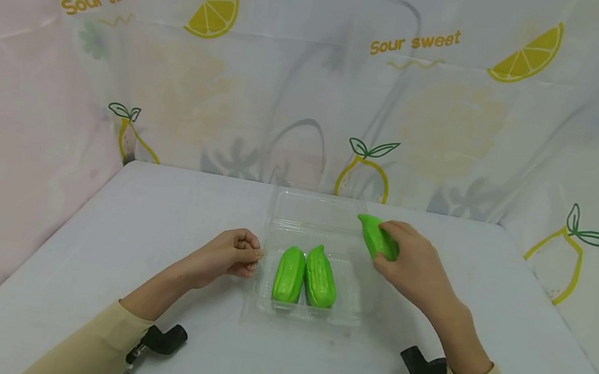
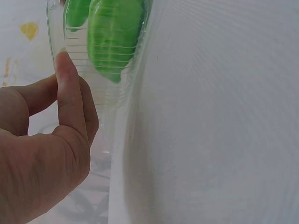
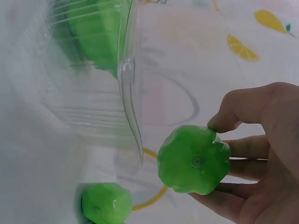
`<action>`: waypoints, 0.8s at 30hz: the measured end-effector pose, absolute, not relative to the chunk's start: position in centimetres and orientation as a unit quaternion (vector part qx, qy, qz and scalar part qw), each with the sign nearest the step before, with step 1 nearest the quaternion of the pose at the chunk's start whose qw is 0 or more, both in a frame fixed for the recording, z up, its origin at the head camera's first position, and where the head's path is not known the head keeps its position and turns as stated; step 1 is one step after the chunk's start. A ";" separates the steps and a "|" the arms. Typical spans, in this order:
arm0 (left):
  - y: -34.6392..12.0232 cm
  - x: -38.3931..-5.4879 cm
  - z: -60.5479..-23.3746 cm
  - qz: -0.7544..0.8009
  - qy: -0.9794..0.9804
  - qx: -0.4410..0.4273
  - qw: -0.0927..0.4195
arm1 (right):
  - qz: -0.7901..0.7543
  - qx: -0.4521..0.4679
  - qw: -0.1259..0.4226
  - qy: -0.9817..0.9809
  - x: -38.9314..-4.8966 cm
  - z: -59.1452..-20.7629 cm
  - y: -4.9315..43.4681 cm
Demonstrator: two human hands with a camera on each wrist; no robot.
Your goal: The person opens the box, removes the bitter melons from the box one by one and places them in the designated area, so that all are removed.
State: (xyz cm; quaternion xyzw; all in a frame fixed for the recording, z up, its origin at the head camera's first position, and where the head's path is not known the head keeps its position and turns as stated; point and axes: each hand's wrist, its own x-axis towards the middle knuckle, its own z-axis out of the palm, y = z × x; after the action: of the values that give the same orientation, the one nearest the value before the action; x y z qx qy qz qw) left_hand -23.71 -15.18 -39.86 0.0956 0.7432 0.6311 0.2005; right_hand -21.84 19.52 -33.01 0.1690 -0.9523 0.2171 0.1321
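Observation:
A clear plastic clamshell box point(image 1: 356, 290) lies on the table with its lid point(image 1: 308, 208) raised at the back. Inside it, side by side, are two ridged, glossy green bitter melons, one on the left point(image 1: 289, 275) and one on the right point(image 1: 321, 278). My left hand point(image 1: 227, 258) pinches the box's left rim between thumb and fingers, as the left wrist view shows close up. Above and right of the box, my right hand point(image 1: 415, 264) holds a third bitter melon point(image 3: 194, 159) by its sides, its pointed end turned toward the lid.
Another green piece point(image 3: 106, 203) lies on the table beyond the box in the right wrist view; my right hand hides it in the head view. A white cloth covers the table point(image 1: 155, 188), and a lemon-printed curtain point(image 1: 318, 83) stands at its back and sides.

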 end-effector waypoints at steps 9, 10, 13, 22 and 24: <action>-15.1 -23.7 -39.8 0.631 0.743 0.095 0.201 | 0.237 0.148 0.138 -0.950 -22.5 -32.7 21.3; -15.1 -23.7 -39.9 0.632 0.743 0.095 0.201 | 0.239 0.144 0.140 -0.950 -22.5 -32.7 21.6; -15.1 -23.7 -39.9 0.633 0.741 0.095 0.201 | 0.246 0.134 0.140 -0.950 -22.6 -32.5 22.3; -15.1 -23.8 -40.0 0.635 0.740 0.095 0.201 | 0.253 0.109 0.145 -0.950 -23.2 -32.4 23.9; -15.2 -23.8 -39.9 0.635 0.740 0.096 0.200 | 0.253 0.104 0.149 -0.950 -23.3 -32.5 24.2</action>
State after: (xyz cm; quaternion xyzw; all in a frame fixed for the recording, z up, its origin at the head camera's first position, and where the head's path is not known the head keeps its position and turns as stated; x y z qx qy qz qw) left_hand -23.78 -15.15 -39.95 0.0956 0.7399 0.6351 0.2002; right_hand -23.34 24.20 -32.53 0.1036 -0.9502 0.2531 0.1491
